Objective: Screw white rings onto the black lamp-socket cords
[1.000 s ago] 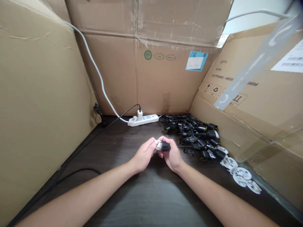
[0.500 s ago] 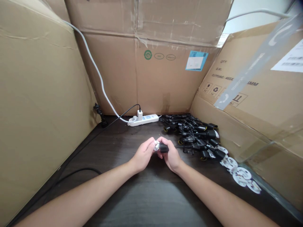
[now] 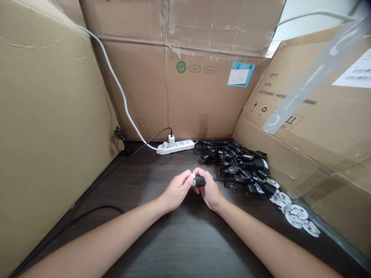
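Observation:
Over the middle of the dark table, my right hand (image 3: 213, 195) wraps round a black cylindrical housing (image 3: 199, 180), its cable trailing off to the right. A small white round piece (image 3: 194, 178) sits at the left end of this housing, touching its rim. My left hand (image 3: 175, 192) is closed in a pinch on that white piece, thumb and forefinger at its edge. The left fingers partly cover the piece, so how deep it sits in the housing cannot be made out.
A heap of black housings with cables (image 3: 240, 164) lies to the right, and several white discs (image 3: 295, 215) trail towards the front. A white power strip (image 3: 176, 147) with a plugged adapter (image 3: 171, 140) stands at the back. Cardboard boxes (image 3: 203, 104) enclose the table; a black cable (image 3: 98, 185) runs along the left.
The white piece has moved right against the housing's end and turned, showing less of its face. My left fingers have shifted slightly right with it; my right hand stays in place.

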A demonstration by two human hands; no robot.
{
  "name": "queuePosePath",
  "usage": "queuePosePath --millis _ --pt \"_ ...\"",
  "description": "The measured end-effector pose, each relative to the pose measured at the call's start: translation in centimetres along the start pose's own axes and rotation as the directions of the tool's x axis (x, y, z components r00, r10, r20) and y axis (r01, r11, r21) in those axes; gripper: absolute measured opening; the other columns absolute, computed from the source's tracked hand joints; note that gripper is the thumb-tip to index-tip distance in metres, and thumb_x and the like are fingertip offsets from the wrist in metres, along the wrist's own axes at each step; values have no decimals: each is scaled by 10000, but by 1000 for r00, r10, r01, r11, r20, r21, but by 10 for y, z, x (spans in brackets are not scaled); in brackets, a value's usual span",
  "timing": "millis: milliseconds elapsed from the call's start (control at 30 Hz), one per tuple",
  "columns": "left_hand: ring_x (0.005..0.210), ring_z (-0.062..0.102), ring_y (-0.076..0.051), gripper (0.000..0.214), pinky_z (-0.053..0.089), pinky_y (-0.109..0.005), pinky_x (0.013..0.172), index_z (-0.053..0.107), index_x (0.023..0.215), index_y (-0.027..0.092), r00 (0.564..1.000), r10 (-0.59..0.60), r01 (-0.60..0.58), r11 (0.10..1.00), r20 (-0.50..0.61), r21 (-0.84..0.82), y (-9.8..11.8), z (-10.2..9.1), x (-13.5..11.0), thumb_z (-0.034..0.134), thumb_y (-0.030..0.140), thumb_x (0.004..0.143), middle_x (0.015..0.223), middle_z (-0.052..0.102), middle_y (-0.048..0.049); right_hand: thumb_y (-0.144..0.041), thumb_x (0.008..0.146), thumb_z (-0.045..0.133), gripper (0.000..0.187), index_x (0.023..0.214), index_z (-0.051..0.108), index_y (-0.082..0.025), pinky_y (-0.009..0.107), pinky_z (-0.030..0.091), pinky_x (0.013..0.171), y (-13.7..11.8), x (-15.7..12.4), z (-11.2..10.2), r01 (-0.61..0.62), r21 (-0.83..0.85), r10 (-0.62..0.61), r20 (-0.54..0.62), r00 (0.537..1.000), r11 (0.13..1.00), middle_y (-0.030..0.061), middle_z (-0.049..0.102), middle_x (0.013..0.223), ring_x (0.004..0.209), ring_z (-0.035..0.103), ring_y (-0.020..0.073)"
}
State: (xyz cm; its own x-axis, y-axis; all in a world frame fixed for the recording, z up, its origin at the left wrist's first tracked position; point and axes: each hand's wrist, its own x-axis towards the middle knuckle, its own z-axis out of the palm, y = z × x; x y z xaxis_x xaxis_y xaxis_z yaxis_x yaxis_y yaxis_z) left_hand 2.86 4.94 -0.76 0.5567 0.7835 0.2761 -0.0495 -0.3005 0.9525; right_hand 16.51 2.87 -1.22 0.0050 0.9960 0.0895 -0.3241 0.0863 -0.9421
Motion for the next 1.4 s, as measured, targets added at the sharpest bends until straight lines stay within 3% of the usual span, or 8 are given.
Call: queuePosePath --millis 400,600,967,1133,1400 --pt "728 578 -163 465 444 -284 733 516 762 179 1000 10 -12 998 29 62 0 0 0 422 588 963 747 620 -25 -414 789 546 251 656 554 -201 208 322 399 -2 1 1 -17 28 17 -22 1000 999 -44 470 545 459 405 103" --pt "736 568 -155 430 430 -274 740 544 780 170 998 18 -21 998 52 62 2 -1 -1 406 521 988 771 619 -28 -412 781 568 267 622 552 -198 208 319 396 -3 1 2 -32 37 33 -45 998 999 -44 461 531 456 404 102" --pt "818 610 -166 294 466 -289 816 562 863 166 997 27 -27 1000 78 -7 2 1 -2 471 415 991 841 639 -34 -503 811 601 363 629 533 -197 201 303 391 -1 3 1 -36 203 47 -46 998 978 -57 437 509 424 380 88" --pt "784 624 -168 331 472 -290 799 572 841 166 997 67 -69 996 32 54 -3 -1 -1 437 415 1012 805 657 -33 -492 827 602 350 648 551 -196 205 315 399 -1 1 1 2 146 0 -11 1000 989 -55 439 518 430 377 91" --pt "694 642 -173 295 506 -303 735 549 856 174 998 54 -57 995 -42 -81 -5 1 1 477 424 996 729 659 -18 -511 882 538 365 684 547 -204 215 296 398 7 4 -3 36 14 -36 -8 999 999 -63 436 481 407 380 98"
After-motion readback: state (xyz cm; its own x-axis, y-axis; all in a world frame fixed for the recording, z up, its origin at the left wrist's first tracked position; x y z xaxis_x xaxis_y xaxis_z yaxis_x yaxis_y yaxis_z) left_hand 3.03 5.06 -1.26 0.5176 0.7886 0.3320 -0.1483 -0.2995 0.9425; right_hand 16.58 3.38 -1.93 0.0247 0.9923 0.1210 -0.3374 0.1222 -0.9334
